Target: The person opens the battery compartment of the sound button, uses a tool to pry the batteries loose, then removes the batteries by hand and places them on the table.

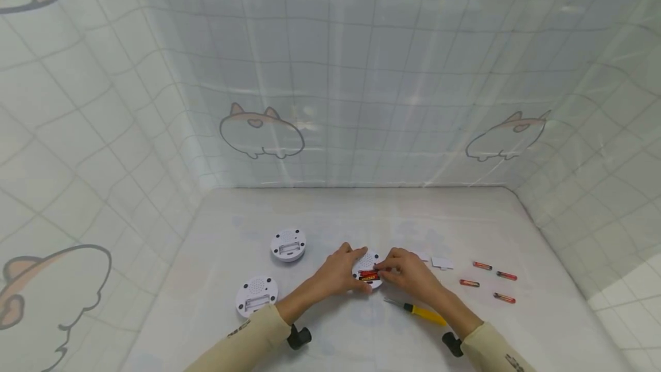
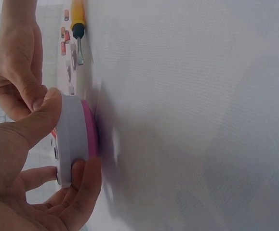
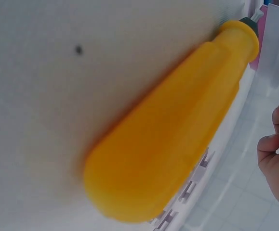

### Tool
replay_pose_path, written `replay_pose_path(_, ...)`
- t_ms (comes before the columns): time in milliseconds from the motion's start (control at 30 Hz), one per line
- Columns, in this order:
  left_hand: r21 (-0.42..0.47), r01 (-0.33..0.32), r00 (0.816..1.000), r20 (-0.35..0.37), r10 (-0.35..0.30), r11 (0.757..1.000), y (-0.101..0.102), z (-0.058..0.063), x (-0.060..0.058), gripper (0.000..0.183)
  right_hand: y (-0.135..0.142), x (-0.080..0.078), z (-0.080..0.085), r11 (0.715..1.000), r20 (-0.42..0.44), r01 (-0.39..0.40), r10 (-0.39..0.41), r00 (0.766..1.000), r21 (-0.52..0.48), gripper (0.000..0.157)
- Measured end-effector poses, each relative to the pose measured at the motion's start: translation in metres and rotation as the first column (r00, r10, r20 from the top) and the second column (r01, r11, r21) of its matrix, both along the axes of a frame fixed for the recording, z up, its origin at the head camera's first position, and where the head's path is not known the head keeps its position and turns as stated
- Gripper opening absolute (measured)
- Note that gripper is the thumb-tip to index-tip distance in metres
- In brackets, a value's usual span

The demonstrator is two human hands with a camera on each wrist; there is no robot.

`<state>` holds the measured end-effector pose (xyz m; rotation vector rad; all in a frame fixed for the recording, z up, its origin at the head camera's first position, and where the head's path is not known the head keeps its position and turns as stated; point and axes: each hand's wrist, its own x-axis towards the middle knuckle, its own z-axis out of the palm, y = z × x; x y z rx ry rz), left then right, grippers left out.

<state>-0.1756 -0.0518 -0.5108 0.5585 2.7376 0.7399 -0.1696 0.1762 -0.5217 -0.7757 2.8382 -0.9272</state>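
A round white device (image 1: 368, 258) with a speaker grille and a pink underside, seen in the left wrist view, is held by its sides in my left hand (image 1: 338, 271). Its battery compartment faces up, with red AA-style batteries (image 1: 369, 278) in it. My right hand (image 1: 410, 273) has thumb and forefinger together at the compartment's right end, pinching the end of a battery; the fingertips partly hide it. Just below the right hand lies a flat-blade screwdriver (image 1: 426, 313) with a yellow handle (image 3: 168, 130).
Two similar white devices, one farther back (image 1: 288, 254) and one nearer (image 1: 249, 289), stand at left with uncovered battery slots. Several loose red batteries (image 1: 482, 266) lie at right. Small white plastic covers (image 1: 441, 263) lie behind the right hand. A patterned curtain (image 1: 361, 102) rises behind the table.
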Motion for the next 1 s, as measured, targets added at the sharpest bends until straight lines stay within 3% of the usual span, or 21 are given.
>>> replay_pose_path(467,-0.005,0.007,1.000,-0.003,-0.007,1.000,0.001,0.000,0.000,0.095,0.003,0.002,0.003,0.999,-0.029,0.028,-0.028,0.999,-0.026,0.014)
replay_pose_path(767,0.005,-0.004,1.000,-0.002,0.004,1.000,0.000,0.001,0.001,0.095,0.021,0.011,0.013,0.988,-0.005,0.125,-0.126,0.992,-0.091,0.014)
replay_pose_path(1000,-0.001,-0.004,1.000,-0.002,0.004,1.000,0.000,0.001,0.001,0.095,0.049,0.026,0.015,0.970,-0.029,0.237,-0.239,0.971,-0.049,0.017)
